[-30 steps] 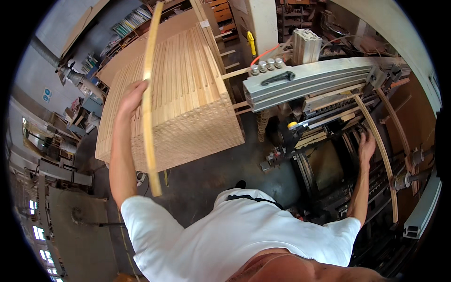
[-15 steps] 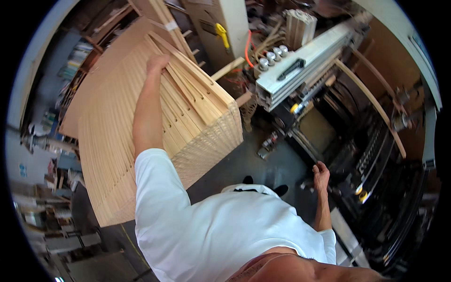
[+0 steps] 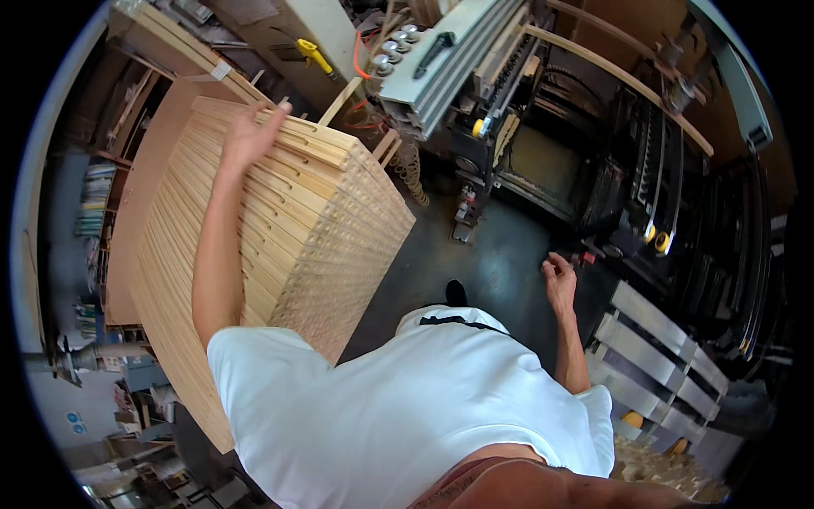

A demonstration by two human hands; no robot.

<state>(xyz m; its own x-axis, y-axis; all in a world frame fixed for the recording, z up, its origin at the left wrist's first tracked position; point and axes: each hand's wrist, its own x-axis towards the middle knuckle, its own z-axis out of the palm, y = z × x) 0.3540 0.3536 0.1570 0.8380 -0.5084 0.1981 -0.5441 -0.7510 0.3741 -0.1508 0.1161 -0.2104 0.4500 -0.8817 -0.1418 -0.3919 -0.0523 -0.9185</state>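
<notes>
The left hand [image 3: 248, 131], fingers spread, rests on the stacked wooden slats [image 3: 280, 229]; the right hand [image 3: 560, 276] hangs loosely curled, empty; no slat lifted yet.

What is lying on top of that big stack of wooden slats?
On the stack of wooden slats rests only the person's left hand, palm down near its far edge. Whatever lies beneath the hand and forearm is covered.

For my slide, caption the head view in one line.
Left hand rests atop a tall stack of pale slotted wooden slats; right hand hangs empty beside dark machinery.
</notes>
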